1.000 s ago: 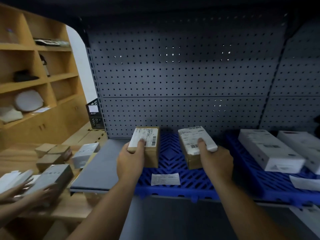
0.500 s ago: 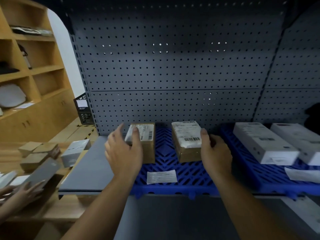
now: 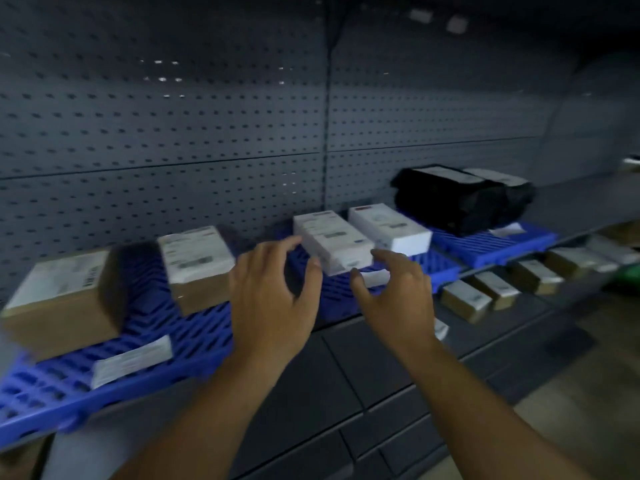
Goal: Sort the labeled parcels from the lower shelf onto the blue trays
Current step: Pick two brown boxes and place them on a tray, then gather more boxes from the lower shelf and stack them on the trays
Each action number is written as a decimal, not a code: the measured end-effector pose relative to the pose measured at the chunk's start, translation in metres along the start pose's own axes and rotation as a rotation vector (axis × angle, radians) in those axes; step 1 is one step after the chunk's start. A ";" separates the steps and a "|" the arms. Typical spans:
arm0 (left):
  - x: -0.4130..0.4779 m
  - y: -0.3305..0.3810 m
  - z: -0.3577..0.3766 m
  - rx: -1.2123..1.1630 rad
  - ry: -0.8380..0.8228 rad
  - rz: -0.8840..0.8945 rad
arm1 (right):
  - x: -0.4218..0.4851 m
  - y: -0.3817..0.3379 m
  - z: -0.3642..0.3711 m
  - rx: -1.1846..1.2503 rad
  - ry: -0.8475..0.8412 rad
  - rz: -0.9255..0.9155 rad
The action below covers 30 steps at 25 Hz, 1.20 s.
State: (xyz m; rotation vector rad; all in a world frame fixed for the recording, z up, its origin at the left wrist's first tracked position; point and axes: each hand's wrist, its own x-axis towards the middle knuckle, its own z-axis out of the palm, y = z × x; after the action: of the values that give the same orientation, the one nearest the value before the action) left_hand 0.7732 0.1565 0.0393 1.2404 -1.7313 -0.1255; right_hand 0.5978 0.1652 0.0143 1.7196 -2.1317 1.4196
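Hands: left hand (image 3: pixel 273 299) and right hand (image 3: pixel 394 299) are hovering empty, fingers spread.
Parcels: brown boxes (image 3: pixel 465 301) are lying on the lower shelf (image 3: pixel 540 308), right of the blue trays (image 3: pixel 166 341).
Handling: probably light, stiff; gripping the long sides seems best.

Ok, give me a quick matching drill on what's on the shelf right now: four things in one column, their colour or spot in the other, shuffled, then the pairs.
Things:
1. brown parcels
2. white boxes
3. black bundles
4. small parcels

Places:
A. middle blue tray, just beyond the empty hands
B. lower shelf, in a row at the right
C. leftmost blue tray
D. farthest blue tray on the right

Pairs: 1-C, 2-A, 3-D, 4-B
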 end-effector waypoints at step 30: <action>-0.023 0.239 0.527 -0.121 -0.562 -0.271 | 0.155 0.535 -0.234 -0.341 -0.134 0.373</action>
State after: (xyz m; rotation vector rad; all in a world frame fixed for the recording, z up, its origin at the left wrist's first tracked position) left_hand 0.2228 0.0676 -0.1184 1.4313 -1.9713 -0.7921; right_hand 0.0027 0.1827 -0.0887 1.3795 -2.6841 0.9369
